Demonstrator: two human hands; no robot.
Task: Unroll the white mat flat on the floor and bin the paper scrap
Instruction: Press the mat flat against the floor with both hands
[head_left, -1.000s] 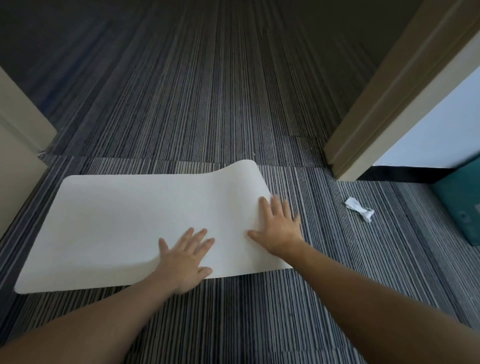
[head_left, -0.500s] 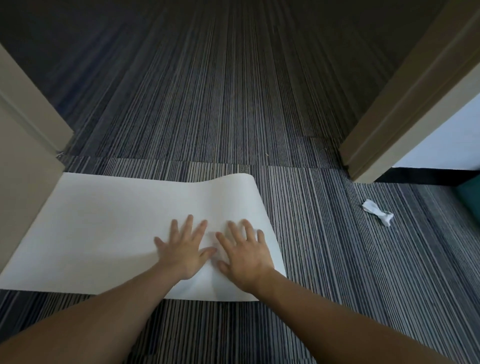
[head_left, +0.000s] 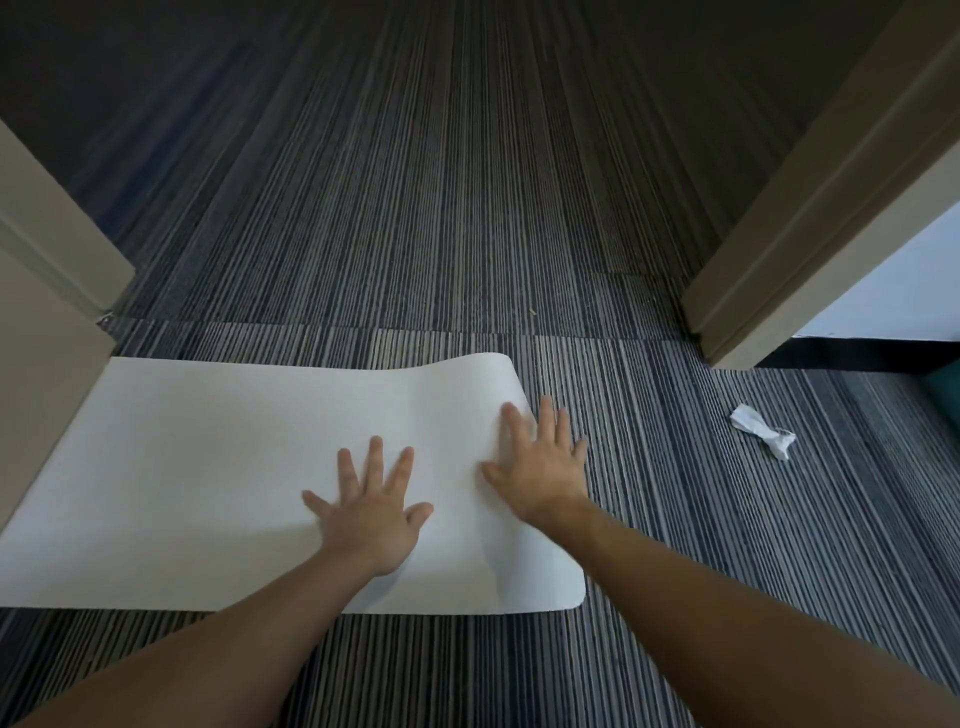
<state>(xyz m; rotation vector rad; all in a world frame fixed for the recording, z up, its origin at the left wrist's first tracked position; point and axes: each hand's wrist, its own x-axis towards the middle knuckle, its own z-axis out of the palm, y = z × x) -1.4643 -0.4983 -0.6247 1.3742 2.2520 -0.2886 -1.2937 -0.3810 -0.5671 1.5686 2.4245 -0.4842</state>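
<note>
The white mat (head_left: 208, 467) lies unrolled on the striped carpet, its far right corner still curling up a little. My left hand (head_left: 371, 512) presses flat on the mat near its middle, fingers spread. My right hand (head_left: 540, 467) lies flat over the mat's right edge, fingers apart, fingertips partly on the carpet. A crumpled white paper scrap (head_left: 762, 431) rests on the carpet to the right, well apart from both hands. No bin is in view.
A beige door frame (head_left: 810, 208) stands at the right, with a white wall and a teal object (head_left: 943, 395) behind it. A beige wall or door (head_left: 47, 322) borders the mat's left end. Striped carpet stretches ahead.
My right hand has slid rightward from beside my left hand to the mat's right edge. The view shifted slightly; the left hand stayed near the mat's middle.
</note>
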